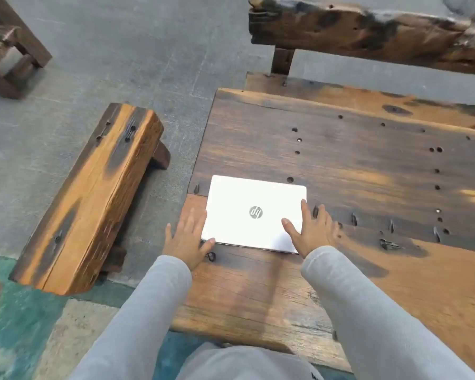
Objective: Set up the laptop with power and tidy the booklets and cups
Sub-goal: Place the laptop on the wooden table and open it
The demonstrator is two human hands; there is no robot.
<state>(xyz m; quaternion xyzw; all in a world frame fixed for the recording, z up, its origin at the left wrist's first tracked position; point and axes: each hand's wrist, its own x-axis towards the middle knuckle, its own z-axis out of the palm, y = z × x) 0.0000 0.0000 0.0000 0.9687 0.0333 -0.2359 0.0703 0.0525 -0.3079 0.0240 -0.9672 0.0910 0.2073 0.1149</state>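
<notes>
The closed laptop (254, 213) lies flat near the bench (368, 165) left corner, long axis running left to right, directly between the open left hand (188, 239) and open right hand (310, 231), which touch its short edges without gripping.

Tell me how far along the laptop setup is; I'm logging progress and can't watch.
Early stage. Done: the laptop lies on the wooden table, lid shut. In hand: the left hand sits at its left edge and the right hand rests on its right side, both open. Left: opening it and connecting power; no cable, booklets or cups are in view.
</notes>
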